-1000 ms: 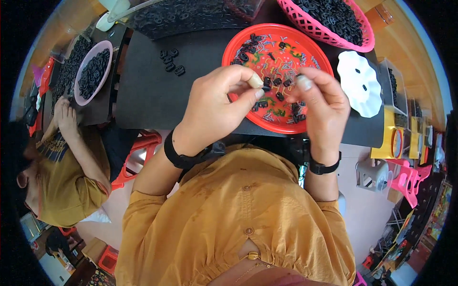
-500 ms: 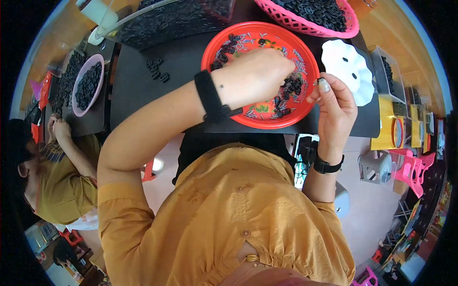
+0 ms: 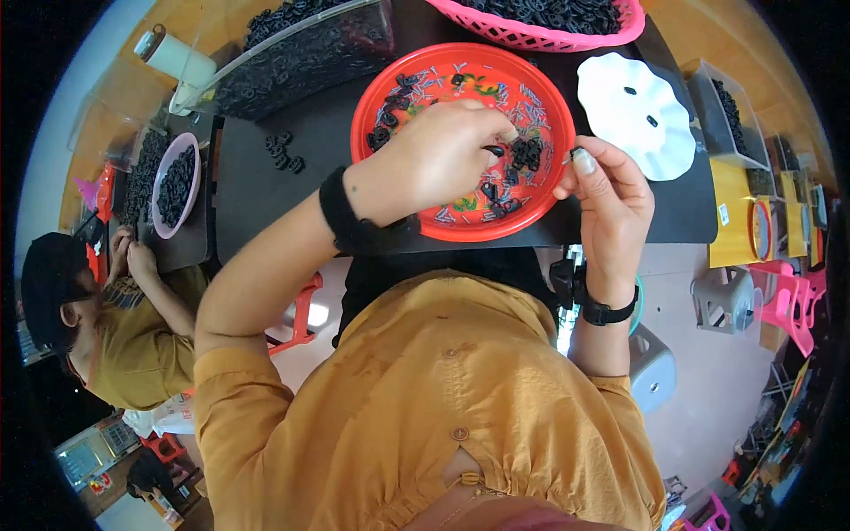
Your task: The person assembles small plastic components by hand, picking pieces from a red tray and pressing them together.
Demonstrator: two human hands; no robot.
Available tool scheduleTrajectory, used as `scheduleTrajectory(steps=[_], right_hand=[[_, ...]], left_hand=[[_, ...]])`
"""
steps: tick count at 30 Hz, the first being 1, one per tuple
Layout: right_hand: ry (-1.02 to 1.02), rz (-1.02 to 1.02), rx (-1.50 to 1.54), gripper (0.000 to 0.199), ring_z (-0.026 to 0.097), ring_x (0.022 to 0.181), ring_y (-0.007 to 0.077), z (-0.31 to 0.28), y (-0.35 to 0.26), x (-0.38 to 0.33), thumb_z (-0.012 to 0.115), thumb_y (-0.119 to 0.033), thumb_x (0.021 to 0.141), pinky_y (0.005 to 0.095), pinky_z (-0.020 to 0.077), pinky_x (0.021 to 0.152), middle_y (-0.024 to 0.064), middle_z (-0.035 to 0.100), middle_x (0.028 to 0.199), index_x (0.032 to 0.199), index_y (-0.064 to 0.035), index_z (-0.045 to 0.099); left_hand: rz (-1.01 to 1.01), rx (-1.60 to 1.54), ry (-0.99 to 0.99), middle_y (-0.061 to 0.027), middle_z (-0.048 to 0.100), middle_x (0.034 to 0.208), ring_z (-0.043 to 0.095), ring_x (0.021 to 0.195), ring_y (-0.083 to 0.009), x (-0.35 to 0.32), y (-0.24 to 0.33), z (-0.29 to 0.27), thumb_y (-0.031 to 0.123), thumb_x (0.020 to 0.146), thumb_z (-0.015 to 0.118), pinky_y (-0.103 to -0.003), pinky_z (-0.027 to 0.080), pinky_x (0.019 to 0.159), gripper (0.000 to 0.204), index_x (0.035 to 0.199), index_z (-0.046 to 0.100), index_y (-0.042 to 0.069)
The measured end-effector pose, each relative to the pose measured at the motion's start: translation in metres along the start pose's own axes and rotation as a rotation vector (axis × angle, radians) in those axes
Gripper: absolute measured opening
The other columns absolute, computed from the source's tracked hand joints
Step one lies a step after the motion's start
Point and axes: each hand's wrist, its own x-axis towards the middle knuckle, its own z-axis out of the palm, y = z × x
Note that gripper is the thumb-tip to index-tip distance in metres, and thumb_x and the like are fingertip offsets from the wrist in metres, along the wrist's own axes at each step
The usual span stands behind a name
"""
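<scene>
My left hand (image 3: 429,155) reaches over a red bowl (image 3: 567,124), with a small black plastic part (image 3: 494,150) pinched between thumb and fingertips. Loose black parts (image 3: 528,153) lie in a clump beside those fingertips, among many small silvery pins (image 3: 529,108) scattered over the bowl's printed bottom. At the bowl's right rim my right hand (image 3: 611,190) is raised, thumb and forefinger pressed together on a tiny dark piece (image 3: 574,153), mostly covered by the fingers. Two black parts (image 3: 629,90) rest on a white scalloped plate (image 3: 611,128) just beyond that hand.
A pink basket (image 3: 531,37) and a clear bin (image 3: 301,75), both full of black parts, stand at the back. Several black parts (image 3: 283,152) lie on the dark table (image 3: 266,203). At left, another person (image 3: 133,345) works by a pale pink bowl (image 3: 190,195).
My left hand has drawn back slightly to the left, and the black part now shows at its fingertips. My right hand keeps its pinch by the rim. The whole view has shifted a little.
</scene>
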Motion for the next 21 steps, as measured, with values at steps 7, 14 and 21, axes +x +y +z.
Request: scheduleTrajectory(steps=[7, 14, 21], right_hand=[[-0.110, 0.061, 0.048, 0.019, 0.061, 0.068, 0.0108, 0.030, 0.007, -0.005, 0.063, -0.004, 0.090, 0.0234, 0.0520, 0.064, 0.0069, 0.066, 0.084, 0.107, 0.0029, 0.064], [-0.208, 0.087, 0.022, 0.019, 0.062, 0.071, 0.0100, 0.060, 0.012, -0.004, 0.062, -0.004, 0.090, 0.0223, 0.0524, 0.066, 0.0065, 0.067, 0.089, 0.109, 0.0021, 0.063], [-0.233, 0.130, 0.006, 0.019, 0.063, 0.072, 0.0101, 0.085, 0.017, -0.007, 0.062, -0.005, 0.091, 0.0223, 0.0529, 0.067, 0.0065, 0.067, 0.089, 0.109, 0.0019, 0.063]], left_hand=[[-0.469, -1.002, 0.122, -0.0067, 0.066, 0.095, 0.065, 0.085, -0.0132, -0.032, 0.014, -0.018, 0.009, 0.090, 0.062, -0.025, 0.053, 0.073, 0.021, 0.110, 0.060, 0.000], [-0.421, -1.240, 0.278, -0.0064, 0.067, 0.099, 0.064, 0.086, -0.0122, -0.063, 0.013, -0.008, 0.006, 0.092, 0.060, -0.024, 0.053, 0.075, 0.019, 0.110, 0.060, 0.001], [-0.434, -1.226, 0.440, -0.0083, 0.067, 0.099, 0.065, 0.085, -0.0128, -0.082, 0.012, -0.003, 0.000, 0.091, 0.059, -0.025, 0.053, 0.076, 0.019, 0.110, 0.061, -0.001]])
